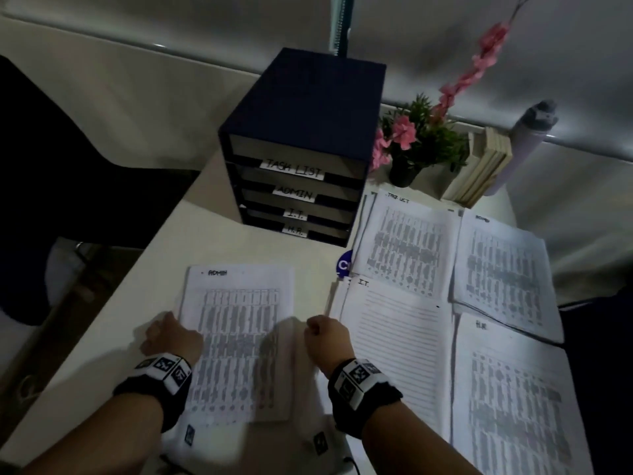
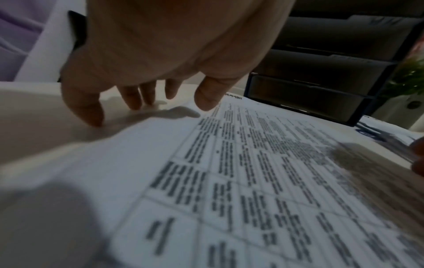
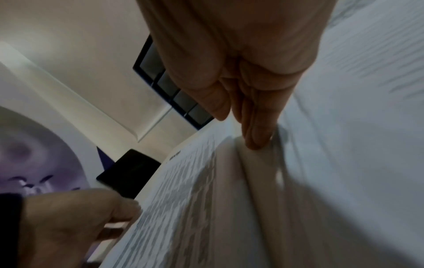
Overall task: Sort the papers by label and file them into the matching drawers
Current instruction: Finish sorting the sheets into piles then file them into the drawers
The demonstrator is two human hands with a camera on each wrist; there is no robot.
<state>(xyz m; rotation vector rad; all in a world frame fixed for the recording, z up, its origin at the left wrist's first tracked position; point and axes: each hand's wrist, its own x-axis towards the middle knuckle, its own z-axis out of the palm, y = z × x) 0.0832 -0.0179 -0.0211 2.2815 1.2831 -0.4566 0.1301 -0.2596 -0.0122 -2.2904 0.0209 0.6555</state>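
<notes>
An ADMIN-labelled paper stack point(image 1: 239, 337) lies flat on the white table in front of me. My left hand point(image 1: 168, 329) is at its left edge, its fingers point(image 2: 133, 98) spread and pointing down with tips on the table, thumb over the sheet. My right hand point(image 1: 322, 332) stands at the right edge, its straight fingers point(image 3: 254, 127) held together and pressed against the stack's side. Behind stands the dark blue drawer unit point(image 1: 301, 108), drawers labelled TASK LIST, ADMIN point(image 1: 294, 194), I.T. and H.R., all closed. At right lie sorted piles: TASK LIST point(image 1: 404, 241), ADMIN point(image 1: 503, 269), I.T. point(image 1: 397, 344), H.R. point(image 1: 513, 389).
A potted plant with pink flowers point(image 1: 418, 145), upright books point(image 1: 486, 166) and a grey bottle point(image 1: 527, 138) stand at the back right. A black chair point(image 1: 51, 166) is off the table's left edge. A blue round sticker point(image 1: 344, 265) shows between the piles.
</notes>
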